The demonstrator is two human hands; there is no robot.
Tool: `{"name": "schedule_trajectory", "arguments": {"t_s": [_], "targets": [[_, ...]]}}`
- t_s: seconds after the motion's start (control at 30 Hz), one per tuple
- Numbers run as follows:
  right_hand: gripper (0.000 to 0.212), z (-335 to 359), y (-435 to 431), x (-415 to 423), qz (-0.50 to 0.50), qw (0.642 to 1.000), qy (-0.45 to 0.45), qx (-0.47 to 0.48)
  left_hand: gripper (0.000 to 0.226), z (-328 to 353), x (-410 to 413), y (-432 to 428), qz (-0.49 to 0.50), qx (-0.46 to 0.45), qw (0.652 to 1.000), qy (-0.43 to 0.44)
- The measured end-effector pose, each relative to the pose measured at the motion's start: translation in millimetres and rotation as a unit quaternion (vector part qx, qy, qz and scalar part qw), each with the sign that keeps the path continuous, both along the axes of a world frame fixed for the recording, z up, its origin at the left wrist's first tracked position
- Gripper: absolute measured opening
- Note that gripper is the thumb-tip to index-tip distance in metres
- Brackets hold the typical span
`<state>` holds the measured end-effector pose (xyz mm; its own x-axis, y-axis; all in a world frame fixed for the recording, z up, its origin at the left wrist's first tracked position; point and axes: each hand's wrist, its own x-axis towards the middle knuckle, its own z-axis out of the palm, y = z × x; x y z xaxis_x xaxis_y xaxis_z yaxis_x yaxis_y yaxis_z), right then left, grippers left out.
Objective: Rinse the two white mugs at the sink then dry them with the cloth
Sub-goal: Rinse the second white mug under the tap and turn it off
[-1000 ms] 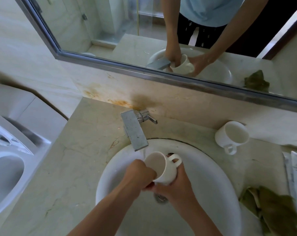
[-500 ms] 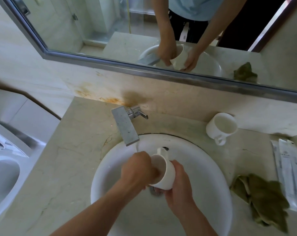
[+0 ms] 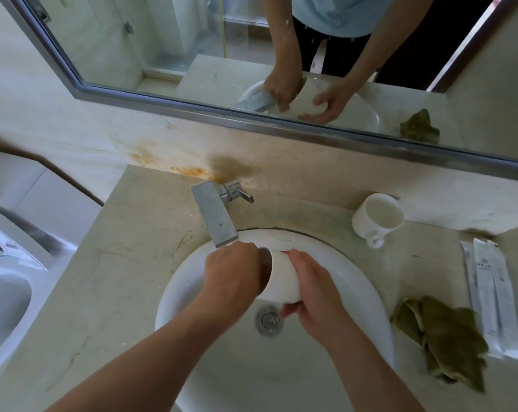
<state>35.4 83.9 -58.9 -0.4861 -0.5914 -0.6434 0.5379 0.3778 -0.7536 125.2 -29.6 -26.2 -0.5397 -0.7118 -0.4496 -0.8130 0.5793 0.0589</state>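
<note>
Rinsing step, first mug [image 3: 283, 278]: you hold it on its side over the sink [image 3: 355, 272], just below the tap [image 3: 214, 215]. Your right hand [image 3: 314, 295] has its fingers wrapped round the body. Your left hand [image 3: 231, 275] is curled at the mouth (whether those fingers grip or merely rub cannot be told). The second mug [image 3: 376, 218] stands unrinsed on the bench [image 3: 127, 263], well apart. Next: swap mugs. The cloth [image 3: 442, 331] lies right of the basin, beside sealed packets [image 3: 489, 298]; nothing blocks the reach.
</note>
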Motion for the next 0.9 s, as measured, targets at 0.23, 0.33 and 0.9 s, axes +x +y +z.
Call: {"name": "schedule_trajectory", "arguments": {"t_s": [0.23, 0.33, 0.9], "targets": [[0.041, -3.3, 22.3, -9.7, 0.007, 0.991, -0.109, -0.079, 0.038, -4.9, -11.4, 7.2, 0.028, 0.062, 0.995, 0.079], [0.039, -3.7, 25.5, -7.0, -0.064, 0.988, -0.06, -0.125, 0.036, -8.3, -19.1, 14.7, 0.191, 0.221, 0.948, 0.122], [0.031, 14.3, 33.0, -16.0, -0.018, 0.984, -0.169, 0.049, 0.026, 5.4, -17.7, 26.1, -0.072, -0.019, 0.994, 0.076]]}}
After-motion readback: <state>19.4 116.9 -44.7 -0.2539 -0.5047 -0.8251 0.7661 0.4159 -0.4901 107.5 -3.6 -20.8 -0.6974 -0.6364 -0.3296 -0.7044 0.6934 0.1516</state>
